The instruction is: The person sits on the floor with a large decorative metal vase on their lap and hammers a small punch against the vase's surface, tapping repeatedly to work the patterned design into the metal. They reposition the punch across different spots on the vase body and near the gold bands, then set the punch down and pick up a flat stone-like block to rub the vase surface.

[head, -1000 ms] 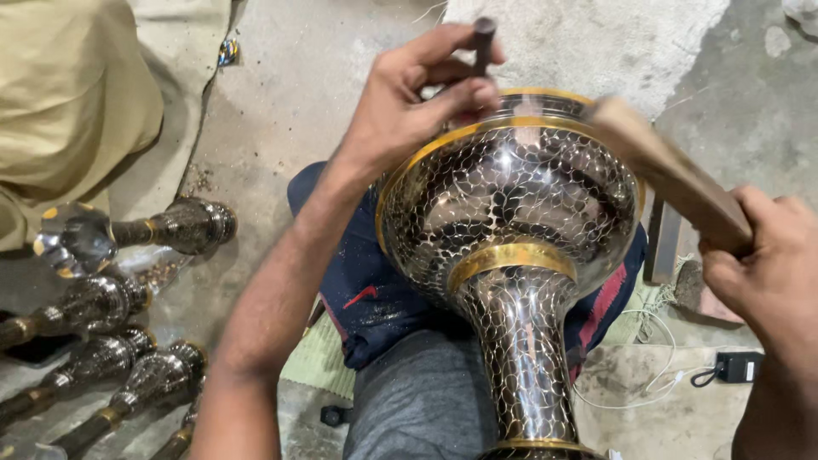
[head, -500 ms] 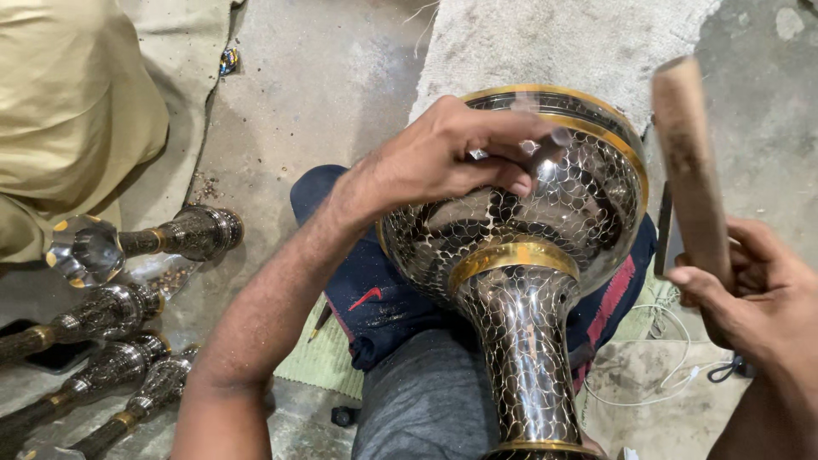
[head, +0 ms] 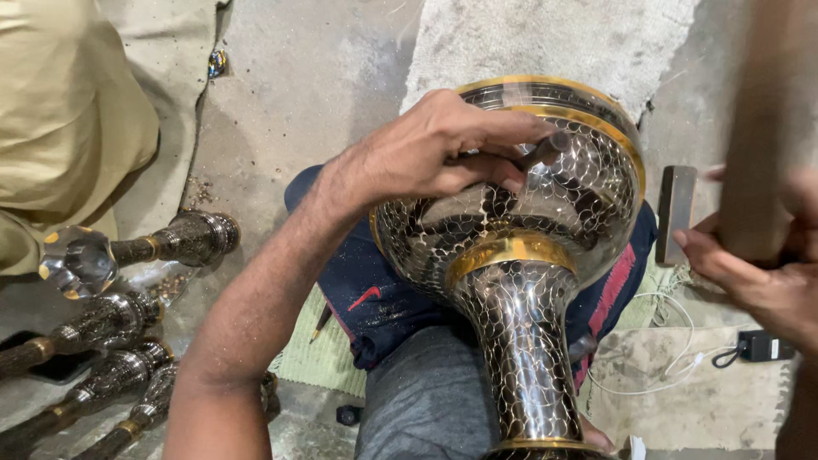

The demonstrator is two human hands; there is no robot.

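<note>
A large metal vase (head: 545,221) with a scale-like engraved pattern and gold bands lies across my lap, its wide bowl pointing away from me. My left hand (head: 434,153) rests on the bowl and pinches a short dark punch tool (head: 542,153) against the surface. My right hand (head: 750,264) is at the right edge, gripping a wooden mallet handle (head: 758,128) raised close to the camera and blurred.
Several engraved metal stems (head: 111,319) with gold rings lie on the floor at left, one with a faceted knob. A person in beige cloth (head: 60,119) sits at upper left. A flat metal bar (head: 676,213), a black adapter (head: 761,345) with white cable lie right.
My left hand has slid down from the rim onto the bowl with the punch. The mallet in my right hand has swung up toward the camera.
</note>
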